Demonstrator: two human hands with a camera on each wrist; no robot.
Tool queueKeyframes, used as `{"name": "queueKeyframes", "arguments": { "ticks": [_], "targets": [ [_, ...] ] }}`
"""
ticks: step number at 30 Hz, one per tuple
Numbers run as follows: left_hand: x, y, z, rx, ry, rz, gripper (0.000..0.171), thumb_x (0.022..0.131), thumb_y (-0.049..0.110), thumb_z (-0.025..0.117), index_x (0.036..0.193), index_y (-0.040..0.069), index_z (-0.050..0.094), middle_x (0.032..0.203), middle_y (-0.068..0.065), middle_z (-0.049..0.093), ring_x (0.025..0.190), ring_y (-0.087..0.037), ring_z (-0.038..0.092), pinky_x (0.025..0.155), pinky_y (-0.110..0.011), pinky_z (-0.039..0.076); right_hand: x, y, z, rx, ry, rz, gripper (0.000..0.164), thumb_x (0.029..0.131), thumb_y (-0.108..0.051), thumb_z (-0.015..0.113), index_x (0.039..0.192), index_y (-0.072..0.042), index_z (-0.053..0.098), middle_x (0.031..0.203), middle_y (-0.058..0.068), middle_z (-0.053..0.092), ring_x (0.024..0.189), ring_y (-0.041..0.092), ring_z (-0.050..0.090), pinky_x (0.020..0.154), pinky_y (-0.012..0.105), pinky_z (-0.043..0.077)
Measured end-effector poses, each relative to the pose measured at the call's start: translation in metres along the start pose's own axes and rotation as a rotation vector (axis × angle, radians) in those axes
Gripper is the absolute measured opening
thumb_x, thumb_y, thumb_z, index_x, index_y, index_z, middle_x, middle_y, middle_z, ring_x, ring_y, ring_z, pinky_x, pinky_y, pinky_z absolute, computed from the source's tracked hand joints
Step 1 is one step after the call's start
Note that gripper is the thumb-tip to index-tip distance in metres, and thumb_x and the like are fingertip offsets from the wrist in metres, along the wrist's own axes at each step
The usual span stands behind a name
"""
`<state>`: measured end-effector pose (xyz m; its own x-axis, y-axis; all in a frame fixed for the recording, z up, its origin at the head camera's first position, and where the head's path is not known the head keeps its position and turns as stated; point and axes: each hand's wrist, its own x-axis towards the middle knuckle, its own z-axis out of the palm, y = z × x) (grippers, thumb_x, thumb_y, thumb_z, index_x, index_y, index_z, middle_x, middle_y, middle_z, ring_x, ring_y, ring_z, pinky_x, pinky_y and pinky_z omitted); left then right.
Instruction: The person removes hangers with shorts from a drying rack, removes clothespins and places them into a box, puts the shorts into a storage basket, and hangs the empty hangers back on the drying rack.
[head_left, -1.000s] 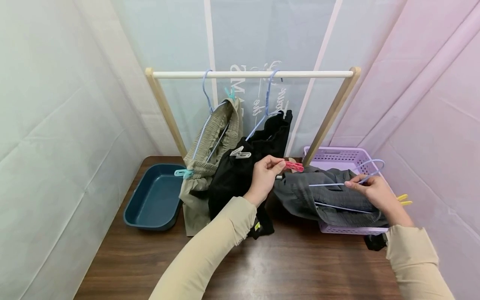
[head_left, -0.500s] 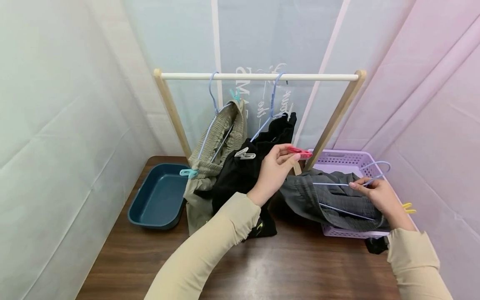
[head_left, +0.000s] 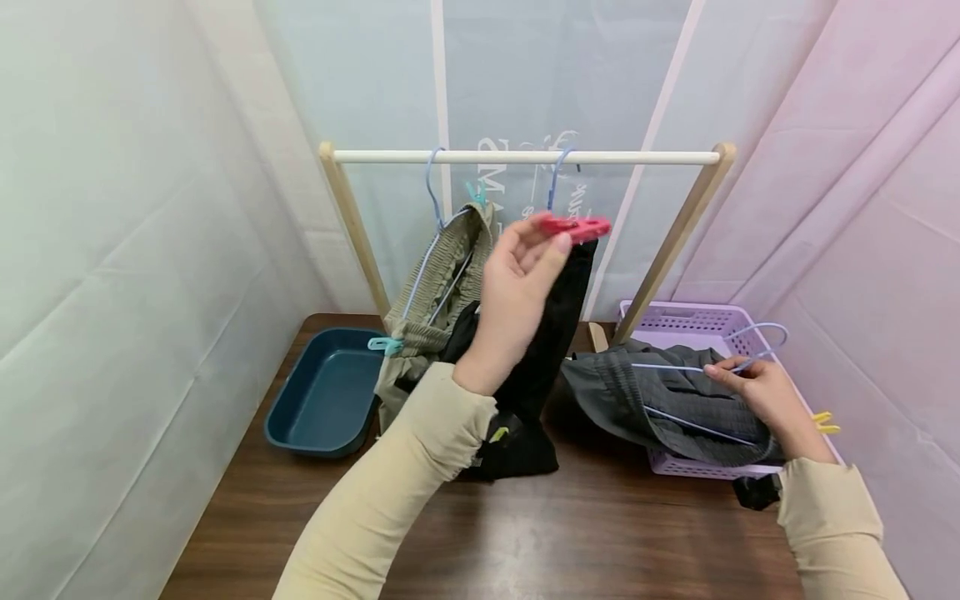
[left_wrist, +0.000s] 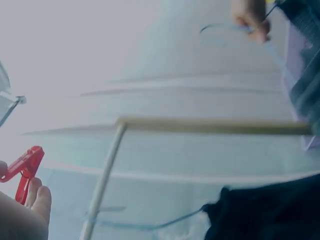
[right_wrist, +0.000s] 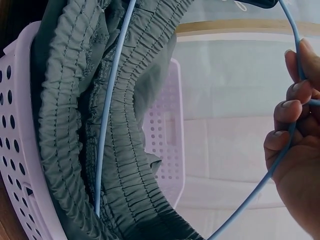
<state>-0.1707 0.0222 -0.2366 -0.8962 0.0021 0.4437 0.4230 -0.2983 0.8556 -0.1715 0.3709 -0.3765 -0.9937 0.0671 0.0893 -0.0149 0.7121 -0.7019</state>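
A red clothespin [head_left: 576, 228] is pinched between the thumb and fingers of my left hand [head_left: 517, 292], raised in front of the black garment [head_left: 551, 358] on the rack. In the left wrist view the red clothespin [left_wrist: 29, 167] appears at the left edge. My right hand [head_left: 765, 400] grips a blue wire hanger [head_left: 765, 325] near its hook. Inside the elastic waist of the dark grey pants [head_left: 675, 400] runs the hanger's wire. In the right wrist view, fingers curl round the hanger [right_wrist: 255, 192] above the gathered waistband [right_wrist: 125, 145].
Khaki pants [head_left: 442, 275] hang left on the white rod [head_left: 517, 157], with a teal clothespin [head_left: 386, 344] at the waist. A dark blue tub [head_left: 322, 396] stands at the left. Under the grey pants is a purple basket [head_left: 675, 317], with a yellow clothespin [head_left: 825, 422] at its right.
My left hand has moved up and slightly left with the red clothespin, away from the grey pants. The right hand keeps its hold on the hanger. The head view has shifted slightly.
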Motion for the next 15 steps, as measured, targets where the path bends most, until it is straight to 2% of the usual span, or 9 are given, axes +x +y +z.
{"name": "queueKeyframes", "arguments": {
  "ticks": [4,9,11,15],
  "targets": [
    [0.008,0.016,-0.019,-0.045,0.124,0.013,0.036,0.094,0.004,0.057,0.129,-0.004,0.049,0.123,-0.02,0.059,0.113,-0.02,0.06,0.1,-0.027,0.048,0.0,0.002,0.0,0.035,0.008,-0.006,0.016,0.09,-0.029,0.066,0.076,-0.021,0.071,0.07,-0.035,0.053,0.071,-0.01,0.044,0.063,0.018,0.035],
    [0.016,0.031,-0.044,-0.141,0.277,0.023,0.035,0.095,0.003,0.054,0.129,-0.007,0.048,0.109,-0.007,0.061,0.097,-0.006,0.059,0.105,-0.036,0.045,0.0,0.004,-0.001,0.066,0.022,-0.013,0.018,0.09,-0.027,0.066,0.077,-0.018,0.072,0.07,-0.035,0.053,0.071,-0.01,0.044,0.064,0.017,0.035],
    [0.018,0.036,-0.056,-0.182,0.332,0.032,0.033,0.095,0.002,0.054,0.127,-0.008,0.049,0.104,-0.002,0.061,0.095,-0.006,0.06,0.105,-0.037,0.045,0.0,0.005,-0.001,0.073,0.029,-0.019,0.019,0.09,-0.027,0.065,0.078,-0.013,0.072,0.07,-0.035,0.053,0.071,-0.011,0.044,0.064,0.017,0.034],
    [0.021,0.045,-0.085,-0.219,0.423,0.058,0.028,0.096,0.004,0.053,0.123,-0.005,0.05,0.103,-0.002,0.063,0.099,-0.011,0.063,0.102,-0.029,0.047,0.001,0.005,0.0,0.087,0.044,-0.02,0.021,0.09,-0.028,0.066,0.078,-0.013,0.072,0.07,-0.036,0.053,0.071,-0.011,0.044,0.064,0.017,0.034]
  ]
}}
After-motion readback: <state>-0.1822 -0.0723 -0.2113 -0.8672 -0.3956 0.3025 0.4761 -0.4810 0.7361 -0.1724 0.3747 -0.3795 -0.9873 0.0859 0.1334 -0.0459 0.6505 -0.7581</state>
